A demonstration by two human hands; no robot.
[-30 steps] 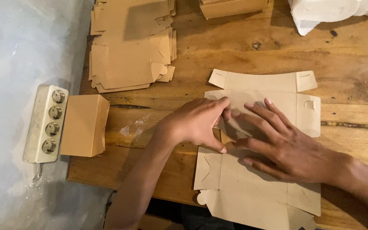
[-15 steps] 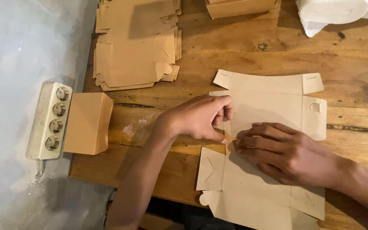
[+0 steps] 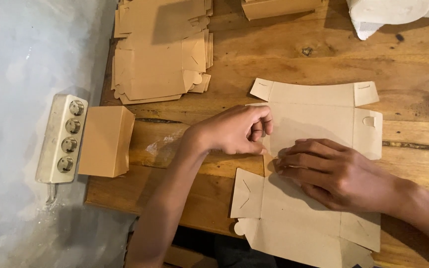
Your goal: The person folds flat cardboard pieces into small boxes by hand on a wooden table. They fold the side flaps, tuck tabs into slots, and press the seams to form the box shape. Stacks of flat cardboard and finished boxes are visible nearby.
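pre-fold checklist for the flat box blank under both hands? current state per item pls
1. Flat box blank lying on the wooden table: ok, though its near edge overhangs the table's front.
2. Right hand pressing the blank down near its middle: ok, fingers flat on the card.
3. Left hand at the blank's left edge: ok, curled at the edge; whether it pinches a flap, cannot tell.
4. Tabs and slots intact: ok where visible; the part under the hands, cannot tell.
5. Stack of flat blanks clear of the work: ok, apart at top left.
6. Folded box and power strip out of the way: ok, off to the left.
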